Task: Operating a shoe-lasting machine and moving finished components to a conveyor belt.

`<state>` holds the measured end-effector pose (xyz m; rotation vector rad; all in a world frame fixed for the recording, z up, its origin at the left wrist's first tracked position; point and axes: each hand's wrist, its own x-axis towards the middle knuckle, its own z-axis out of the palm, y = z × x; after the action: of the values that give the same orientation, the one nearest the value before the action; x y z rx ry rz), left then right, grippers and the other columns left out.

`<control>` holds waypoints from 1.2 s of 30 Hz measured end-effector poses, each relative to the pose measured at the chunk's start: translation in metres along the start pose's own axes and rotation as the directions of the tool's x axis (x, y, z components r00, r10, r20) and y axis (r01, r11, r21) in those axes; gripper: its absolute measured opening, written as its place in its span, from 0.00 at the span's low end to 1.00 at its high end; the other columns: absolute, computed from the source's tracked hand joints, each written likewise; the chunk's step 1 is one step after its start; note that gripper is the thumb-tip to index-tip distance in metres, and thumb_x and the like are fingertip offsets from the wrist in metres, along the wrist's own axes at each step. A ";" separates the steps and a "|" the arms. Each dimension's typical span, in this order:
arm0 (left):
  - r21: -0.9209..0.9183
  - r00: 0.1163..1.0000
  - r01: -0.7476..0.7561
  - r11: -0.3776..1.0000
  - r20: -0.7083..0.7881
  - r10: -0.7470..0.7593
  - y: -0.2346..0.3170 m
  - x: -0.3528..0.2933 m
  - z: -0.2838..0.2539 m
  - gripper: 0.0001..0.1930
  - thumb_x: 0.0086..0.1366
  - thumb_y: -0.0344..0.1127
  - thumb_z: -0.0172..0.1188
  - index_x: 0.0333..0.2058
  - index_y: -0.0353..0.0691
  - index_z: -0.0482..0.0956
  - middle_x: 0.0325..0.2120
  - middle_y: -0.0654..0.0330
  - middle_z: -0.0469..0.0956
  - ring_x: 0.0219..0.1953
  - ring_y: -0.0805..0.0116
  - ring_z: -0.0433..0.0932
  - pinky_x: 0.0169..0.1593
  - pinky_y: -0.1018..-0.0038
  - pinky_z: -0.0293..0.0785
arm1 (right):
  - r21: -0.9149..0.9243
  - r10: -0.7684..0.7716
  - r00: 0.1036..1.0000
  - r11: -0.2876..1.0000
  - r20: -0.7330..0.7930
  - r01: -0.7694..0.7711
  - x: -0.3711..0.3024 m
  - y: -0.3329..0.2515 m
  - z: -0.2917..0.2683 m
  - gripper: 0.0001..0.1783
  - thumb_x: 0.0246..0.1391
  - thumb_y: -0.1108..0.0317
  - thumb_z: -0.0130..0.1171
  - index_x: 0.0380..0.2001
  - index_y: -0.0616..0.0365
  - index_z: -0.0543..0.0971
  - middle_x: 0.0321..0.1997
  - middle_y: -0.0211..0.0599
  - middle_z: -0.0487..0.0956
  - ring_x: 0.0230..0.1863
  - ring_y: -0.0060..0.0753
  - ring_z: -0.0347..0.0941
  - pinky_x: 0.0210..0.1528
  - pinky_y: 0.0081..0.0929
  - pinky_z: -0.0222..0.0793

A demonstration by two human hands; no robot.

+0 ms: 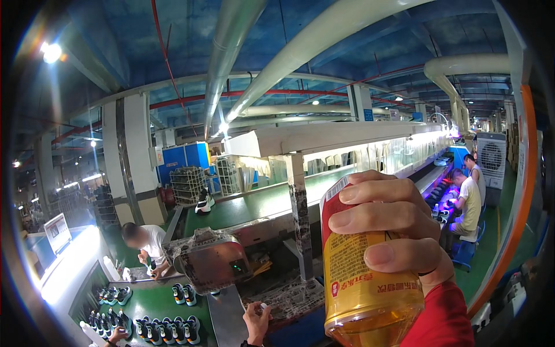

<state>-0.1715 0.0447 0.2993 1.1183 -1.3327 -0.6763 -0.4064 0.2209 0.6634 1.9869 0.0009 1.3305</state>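
Observation:
Close in front at the right, my right hand (387, 222) is wrapped round a plastic bottle (373, 286) with a red and yellow label. Amber liquid shows through its clear lower end in the view. A red sleeve covers that forearm. Lower in the middle, my left hand (256, 321) is closed, pinching a small white piece, perhaps a cap (264, 306); its kind is too small to tell. This hand is beside a worn machine part (295, 301) with a patchy, peeling surface. A dark band shows at my left wrist.
Rows of black and white sneakers (167, 331) stand on a green surface at lower left, with another person's hand (117, 334) among them. A co-worker (151, 248) sits beyond. A green conveyor (272, 196) runs to the back right, where more people (468, 199) sit. A post (299, 214) rises centrally.

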 end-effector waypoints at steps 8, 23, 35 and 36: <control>-0.017 1.000 0.003 1.000 -0.001 -0.003 -0.002 0.000 0.001 0.15 0.56 0.29 0.66 0.38 0.25 0.75 0.22 0.53 0.79 0.20 0.71 0.80 0.25 0.76 0.75 | -0.028 0.098 0.990 0.995 0.104 -0.095 0.007 -0.009 -0.005 0.24 0.43 0.72 0.69 0.42 0.42 0.68 0.46 0.36 0.78 0.48 0.43 0.75 0.55 0.49 0.71; 0.010 0.999 -0.035 0.999 -0.003 0.035 -0.002 0.000 0.001 0.14 0.56 0.28 0.66 0.37 0.25 0.75 0.22 0.52 0.80 0.20 0.70 0.80 0.26 0.75 0.76 | -0.035 0.078 0.991 0.997 0.110 -0.075 0.011 -0.009 -0.008 0.23 0.45 0.70 0.68 0.42 0.42 0.68 0.46 0.36 0.79 0.48 0.44 0.75 0.56 0.50 0.70; -0.018 0.999 -0.034 0.999 -0.010 0.034 -0.002 0.000 0.001 0.13 0.56 0.28 0.66 0.36 0.26 0.75 0.23 0.53 0.79 0.19 0.71 0.80 0.24 0.76 0.76 | -0.029 0.075 0.992 0.997 0.101 -0.073 0.013 -0.011 -0.008 0.21 0.47 0.69 0.67 0.41 0.42 0.68 0.46 0.36 0.78 0.48 0.44 0.75 0.56 0.50 0.70; -0.022 1.000 -0.018 1.000 -0.007 0.018 -0.001 0.000 0.001 0.13 0.56 0.28 0.66 0.36 0.26 0.75 0.23 0.53 0.79 0.19 0.72 0.80 0.24 0.76 0.76 | -0.030 0.075 0.992 0.997 0.101 -0.073 0.014 -0.011 -0.007 0.21 0.47 0.69 0.67 0.41 0.42 0.68 0.46 0.36 0.78 0.48 0.44 0.75 0.56 0.50 0.70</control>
<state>-0.1719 0.0439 0.2986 1.0889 -1.3247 -0.6720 -0.4018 0.2382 0.6696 2.0486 -0.1390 1.2668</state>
